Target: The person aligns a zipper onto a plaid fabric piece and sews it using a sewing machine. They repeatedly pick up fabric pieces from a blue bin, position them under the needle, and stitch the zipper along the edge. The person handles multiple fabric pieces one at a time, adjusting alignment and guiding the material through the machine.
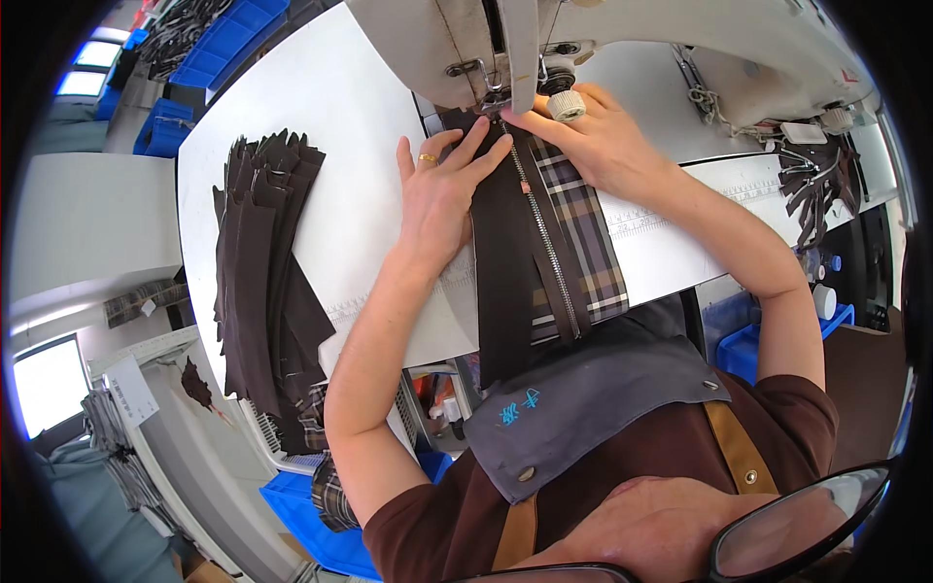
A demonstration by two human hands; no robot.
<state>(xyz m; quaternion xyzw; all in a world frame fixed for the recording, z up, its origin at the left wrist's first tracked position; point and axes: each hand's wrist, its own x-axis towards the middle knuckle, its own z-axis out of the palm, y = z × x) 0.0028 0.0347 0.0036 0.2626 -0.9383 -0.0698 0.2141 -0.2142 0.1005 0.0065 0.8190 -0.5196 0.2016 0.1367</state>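
A metal zipper (550, 243) on dark tape runs from the sewing machine's (671, 24) presser foot (496, 100) toward my lap. Left of its teeth lies a dark brown fabric strip (501, 262); on the right is plaid fabric (595, 233). My left hand (434, 202) rests on the dark strip, fingers spread, with its fingertips just below the foot. On the other side, my right hand (614, 146) lies over the plaid edge with fingers stretched. Its thumb or forefinger tip reaches the zipper beside the foot, and the machine's knob hides part of the fingers.
A tall stack of dark brown cut pieces (267, 262) lies on the white table (374, 175) at left. Blue bins (335, 554) stand below the near edge. Dark strips with zipper ends (816, 180) hang at the right. A ruler scale (646, 219) crosses the table.
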